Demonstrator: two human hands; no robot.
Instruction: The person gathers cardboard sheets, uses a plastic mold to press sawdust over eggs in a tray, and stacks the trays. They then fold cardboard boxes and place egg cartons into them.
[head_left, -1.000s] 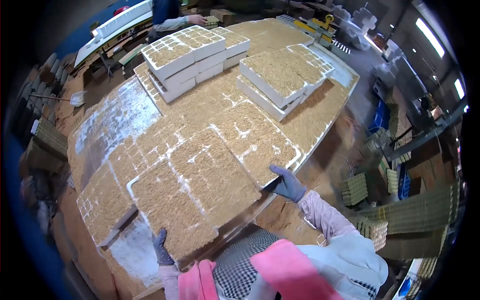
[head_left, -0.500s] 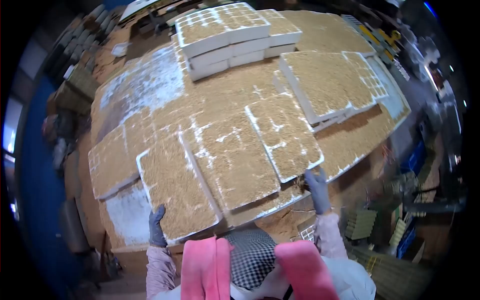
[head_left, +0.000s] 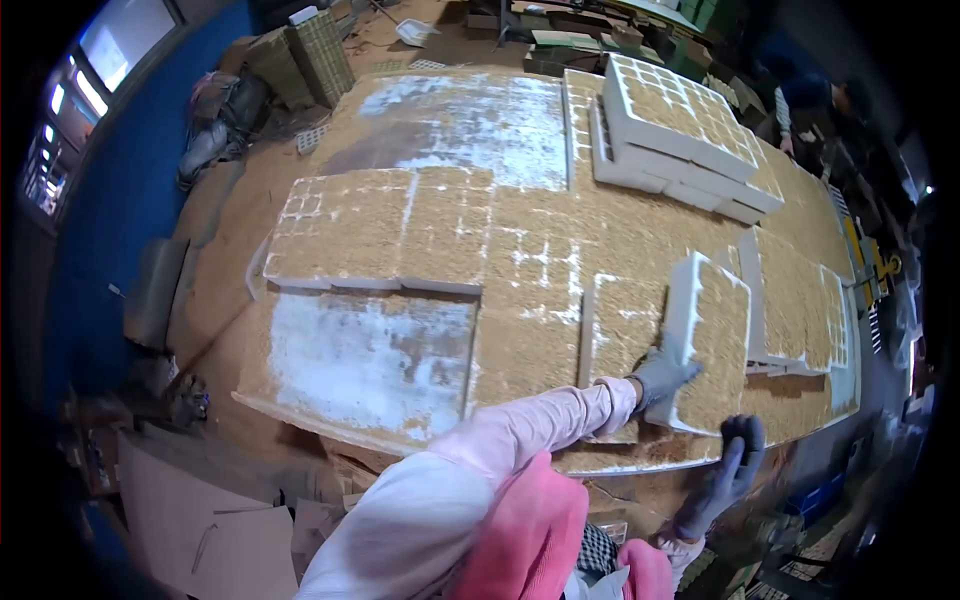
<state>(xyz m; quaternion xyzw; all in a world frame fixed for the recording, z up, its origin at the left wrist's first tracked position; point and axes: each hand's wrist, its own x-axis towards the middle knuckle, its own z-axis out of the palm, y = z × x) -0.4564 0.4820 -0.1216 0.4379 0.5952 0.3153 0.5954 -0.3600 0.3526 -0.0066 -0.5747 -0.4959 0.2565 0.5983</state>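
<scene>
A white foam seedling tray, filled with brown, crumbly growing medium, stands higher than its neighbour at the front right of the table. My left hand, in a grey glove, reaches across and grips its left side wall. At the tray's near right corner is my right hand, also gloved, with its fingers curled against the edge; the exact contact is partly hidden. Just left lies another filled tray, partly covered by my left hand and sleeve.
Stacked filled trays rise at the back right, with more filled trays right of my hands. Filled trays lie at the left, behind a whitish bare patch. Another person is at the far right.
My view has turned left. My left hand has gone from the front left tray to the right-hand one. A larger bare patch shows at front left, where that tray no longer lies.
</scene>
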